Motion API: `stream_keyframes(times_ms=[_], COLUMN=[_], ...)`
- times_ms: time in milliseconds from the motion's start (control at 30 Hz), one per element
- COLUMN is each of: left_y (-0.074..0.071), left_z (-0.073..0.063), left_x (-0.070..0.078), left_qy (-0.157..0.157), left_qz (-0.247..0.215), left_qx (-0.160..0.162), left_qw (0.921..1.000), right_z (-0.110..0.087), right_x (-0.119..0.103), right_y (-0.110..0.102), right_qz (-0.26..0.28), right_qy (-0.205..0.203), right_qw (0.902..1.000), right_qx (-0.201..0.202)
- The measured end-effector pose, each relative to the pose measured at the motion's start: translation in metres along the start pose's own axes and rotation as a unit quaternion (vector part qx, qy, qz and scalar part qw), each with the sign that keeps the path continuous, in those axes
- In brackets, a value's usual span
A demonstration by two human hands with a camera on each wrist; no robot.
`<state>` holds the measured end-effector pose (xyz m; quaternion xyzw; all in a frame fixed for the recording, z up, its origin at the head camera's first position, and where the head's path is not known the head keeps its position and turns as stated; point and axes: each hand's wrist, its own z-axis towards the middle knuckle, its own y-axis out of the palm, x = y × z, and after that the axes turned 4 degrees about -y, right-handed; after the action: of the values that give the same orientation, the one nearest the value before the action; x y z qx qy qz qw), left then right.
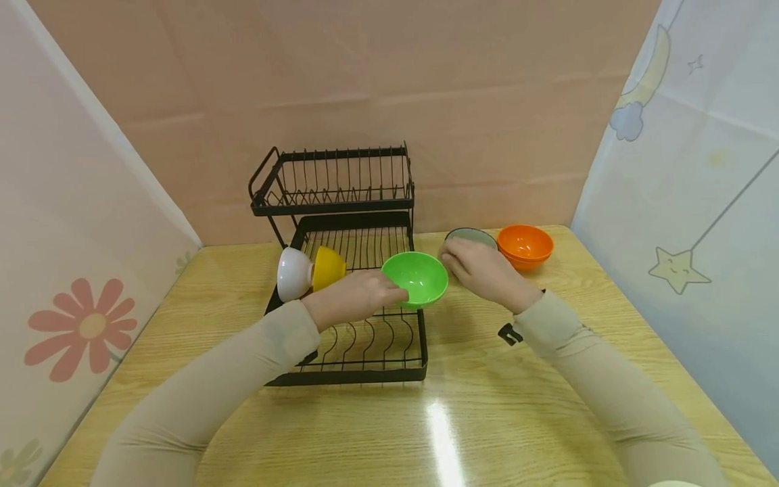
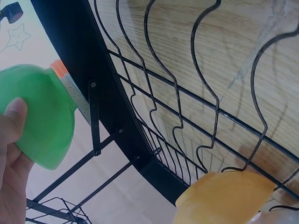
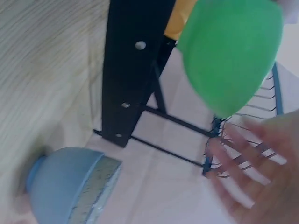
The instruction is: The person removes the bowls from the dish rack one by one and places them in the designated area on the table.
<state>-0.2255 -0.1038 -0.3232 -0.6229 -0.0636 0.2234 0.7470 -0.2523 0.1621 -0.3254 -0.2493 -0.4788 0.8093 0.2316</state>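
My left hand (image 1: 362,295) pinches the rim of a green bowl (image 1: 418,277), holding it over the right side of the black dish rack (image 1: 365,375). In the left wrist view the thumb (image 2: 17,112) lies on the bowl's outer wall. My right hand (image 1: 483,270) is just right of the green bowl, with its fingers relaxed, blurred and holding nothing in the right wrist view. Behind that hand a grey-blue bowl (image 3: 65,184) stands on the table, partly hidden in the head view. A white bowl (image 1: 293,274) and a yellow bowl (image 1: 328,267) stand on edge at the rack's left.
Orange bowls (image 1: 526,245), stacked, stand at the back right of the wooden table (image 1: 499,399). An upper wire shelf (image 1: 335,203) rises over the back of the rack. Cloth walls (image 1: 475,122) enclose the back and both sides.
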Motion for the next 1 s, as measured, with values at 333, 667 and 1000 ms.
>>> stream_keyframes(times_ms=[333, 667, 1000], left_y=[0.003, 0.005, 0.006], left_z=[0.002, 0.001, 0.002], left_x=[-0.004, -0.004, -0.003], left_qy=[0.011, 0.003, 0.003], left_qz=[0.004, 0.016, 0.013], left_qx=[0.024, 0.023, 0.026], left_qw=[0.9996, 0.9996, 0.9996], right_z=[-0.001, -0.007, -0.008], right_x=[-0.021, -0.025, -0.022], right_y=[0.0, 0.009, 0.019], right_qz=[0.017, -0.002, -0.022], right_qy=[-0.176, -0.176, -0.218], right_qw=[0.984, 0.983, 0.9753], right_qx=[-0.024, -0.053, -0.023])
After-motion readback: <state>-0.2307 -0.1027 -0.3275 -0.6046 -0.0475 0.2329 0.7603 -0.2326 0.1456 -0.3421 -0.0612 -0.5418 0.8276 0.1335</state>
